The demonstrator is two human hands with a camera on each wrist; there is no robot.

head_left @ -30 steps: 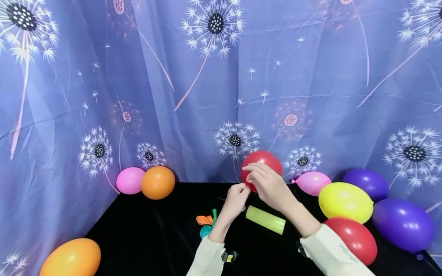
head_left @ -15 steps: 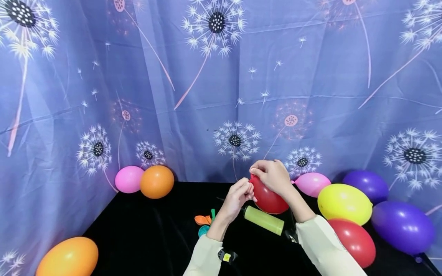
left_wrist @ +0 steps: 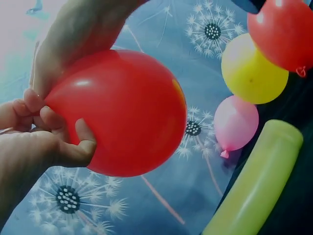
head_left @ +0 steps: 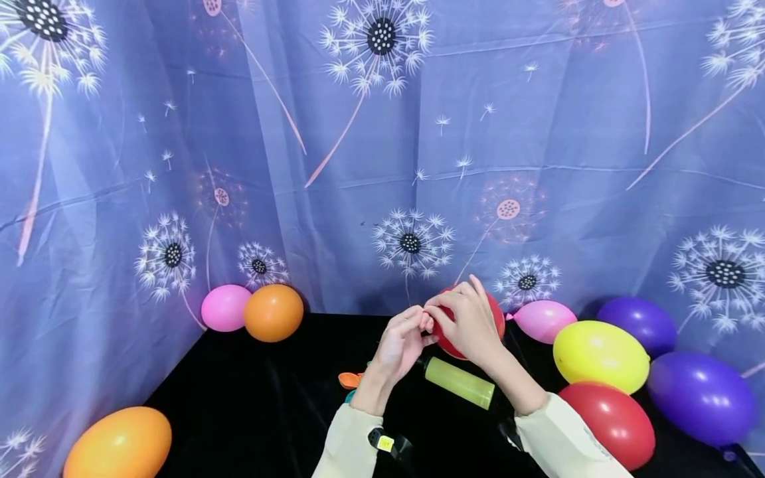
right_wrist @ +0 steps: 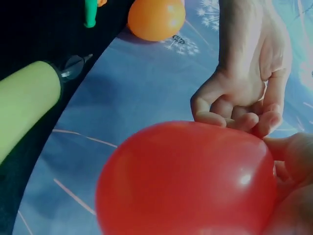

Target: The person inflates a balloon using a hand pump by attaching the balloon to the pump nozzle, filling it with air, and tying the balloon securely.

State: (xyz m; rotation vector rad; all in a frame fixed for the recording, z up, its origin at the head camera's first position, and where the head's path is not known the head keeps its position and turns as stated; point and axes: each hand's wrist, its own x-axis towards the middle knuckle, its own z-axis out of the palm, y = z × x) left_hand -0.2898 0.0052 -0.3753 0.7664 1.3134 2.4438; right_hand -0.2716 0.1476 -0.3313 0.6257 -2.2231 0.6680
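Pinching a red balloon [left_wrist: 128,113] at the neck, from both sides.
Gripping there with curled fingers of the left hand [head_left: 402,344], and with thumb and finger of the right hand [head_left: 469,322], nearer to the rounded body. Stretching rightward from the fingertips, neck to crown, just beyond the yellow-green cylinder [head_left: 459,383] on the desk [head_left: 239,405].
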